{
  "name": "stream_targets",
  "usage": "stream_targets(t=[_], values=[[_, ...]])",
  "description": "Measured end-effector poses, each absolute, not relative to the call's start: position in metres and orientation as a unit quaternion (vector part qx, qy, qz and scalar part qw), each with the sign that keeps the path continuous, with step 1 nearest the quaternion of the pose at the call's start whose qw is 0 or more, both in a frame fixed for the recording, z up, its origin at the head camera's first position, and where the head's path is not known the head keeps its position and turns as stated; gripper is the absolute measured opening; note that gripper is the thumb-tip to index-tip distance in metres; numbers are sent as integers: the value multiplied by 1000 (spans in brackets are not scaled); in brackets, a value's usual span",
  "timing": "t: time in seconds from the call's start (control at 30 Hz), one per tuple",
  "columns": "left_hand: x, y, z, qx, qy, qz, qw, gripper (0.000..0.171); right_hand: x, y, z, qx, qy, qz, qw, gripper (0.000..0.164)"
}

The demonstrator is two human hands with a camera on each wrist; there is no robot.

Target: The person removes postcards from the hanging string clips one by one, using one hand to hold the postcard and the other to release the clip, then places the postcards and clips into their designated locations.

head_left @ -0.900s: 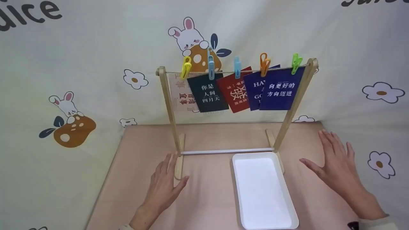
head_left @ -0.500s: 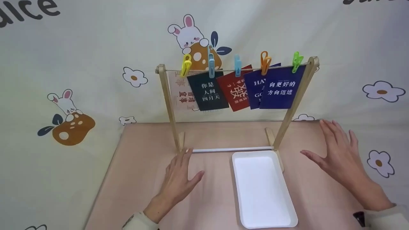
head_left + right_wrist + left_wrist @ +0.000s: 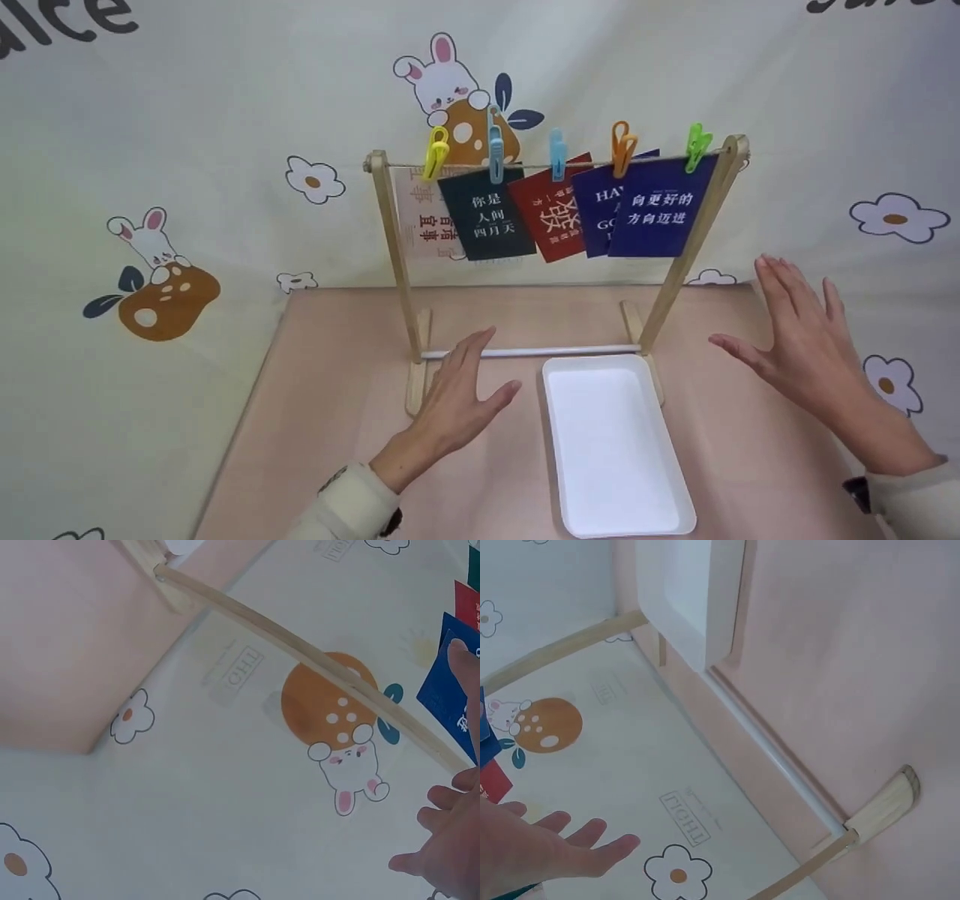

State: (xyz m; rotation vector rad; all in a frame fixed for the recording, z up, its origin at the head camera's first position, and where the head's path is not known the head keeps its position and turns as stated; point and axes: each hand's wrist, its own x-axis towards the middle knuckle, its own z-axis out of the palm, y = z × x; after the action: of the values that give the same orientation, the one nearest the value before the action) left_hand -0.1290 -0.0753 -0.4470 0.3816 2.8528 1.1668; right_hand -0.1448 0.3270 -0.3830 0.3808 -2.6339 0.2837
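A wooden rack (image 3: 394,247) carries a string with several hanging cards. From left to right they are a pale card (image 3: 424,217), a dark green card (image 3: 480,244), a red card (image 3: 551,247) and two overlapping blue cards (image 3: 656,240). A yellow clip (image 3: 436,154), two light blue clips (image 3: 557,155), an orange clip (image 3: 622,150) and a green clip (image 3: 698,148) sit along the string. My left hand (image 3: 457,401), fingers extended and holding nothing, is in front of the rack's lower left. To the rack's right, my right hand (image 3: 810,356) is raised with fingers spread, also holding nothing.
A white tray (image 3: 622,450) lies on the pink tabletop (image 3: 300,420) at the rack's lower right. Behind it runs the rack's white crossbar (image 3: 562,352). A printed cloth (image 3: 225,112) with rabbits and flowers covers the backdrop.
My left hand has moved right and farther forward, from beside the rack's left foot to in front of the crossbar. My right hand has risen slightly. Cards and tray stay put.
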Motion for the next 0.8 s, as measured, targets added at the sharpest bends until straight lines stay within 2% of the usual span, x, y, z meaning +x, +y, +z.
stream_targets(t=[0.27,0.53,0.8], values=[[-142,-55,-427,143,890,428,58,79,-155,326,-363,151,-951,101,249,114],[-152,-33,-413,170,854,488,62,75,-168,327,-339,173,-939,113,274,117],[-161,-19,-404,190,846,496,43,72,-179,324,-310,161,-952,106,237,116]])
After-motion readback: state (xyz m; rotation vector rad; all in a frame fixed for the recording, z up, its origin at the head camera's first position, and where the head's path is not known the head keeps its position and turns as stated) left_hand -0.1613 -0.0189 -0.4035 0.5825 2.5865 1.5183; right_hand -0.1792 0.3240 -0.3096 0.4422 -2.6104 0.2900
